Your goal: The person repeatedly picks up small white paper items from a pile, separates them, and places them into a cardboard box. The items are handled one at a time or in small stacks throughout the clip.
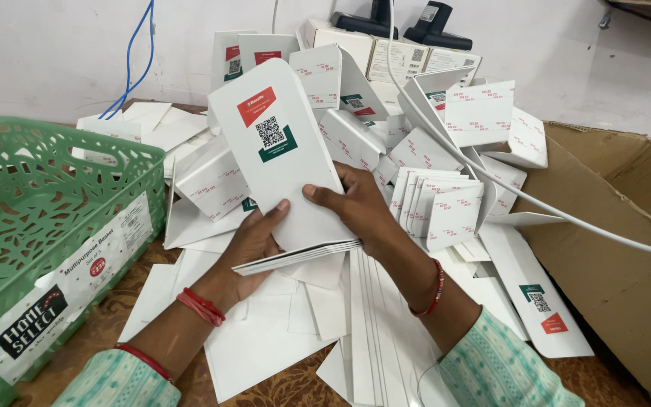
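Observation:
A flat white cardboard box blank with a red tag, a square black code and a green patch stands tilted in front of me. My left hand grips its lower left edge, with the thumb on its face. At the lower right edge my right hand holds it too. Under the top blank, a thin stack of more blanks shows at its bottom edge. Both wrists wear red bangles.
A large heap of white flat and folded box blanks covers the table behind and under my hands. A green plastic basket stands at the left. Brown corrugated cardboard lies at the right, crossed by a white cable. Blue cables hang on the wall.

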